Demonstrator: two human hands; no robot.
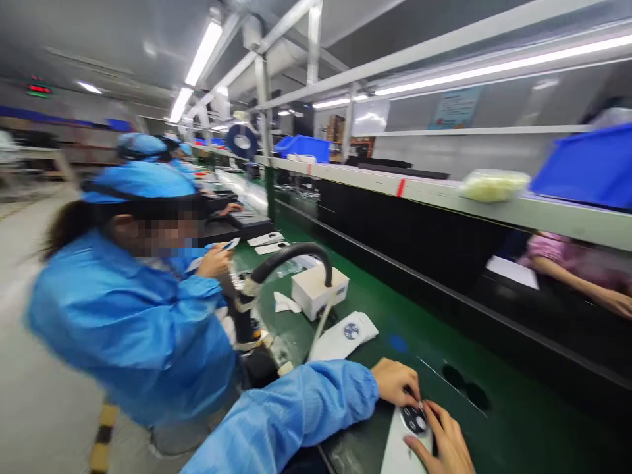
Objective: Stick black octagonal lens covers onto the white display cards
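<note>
A white phone back cover [399, 447] with a round black camera panel [413, 419] lies at the bottom right of the green bench, its lower end cut off by the picture edge. My right hand [448, 442] is closed around its right side, thumb across the face near the camera panel and fingers at the far edge. Over the panel's upper left rim, my left hand [395, 382] has its fingertips pinched together. Something dark shows at those fingertips, too small to name. Two dark round shapes [465, 387] lie on the bench beyond my right hand.
Left of me, a co-worker in blue [143, 316] handles a pale flat piece. Between us stand a white box [320, 293] and a bent black hose [291, 253]. Another white cover [345, 336] lies near the box. A raised shelf [365, 176] with blue bins [587, 168] runs behind.
</note>
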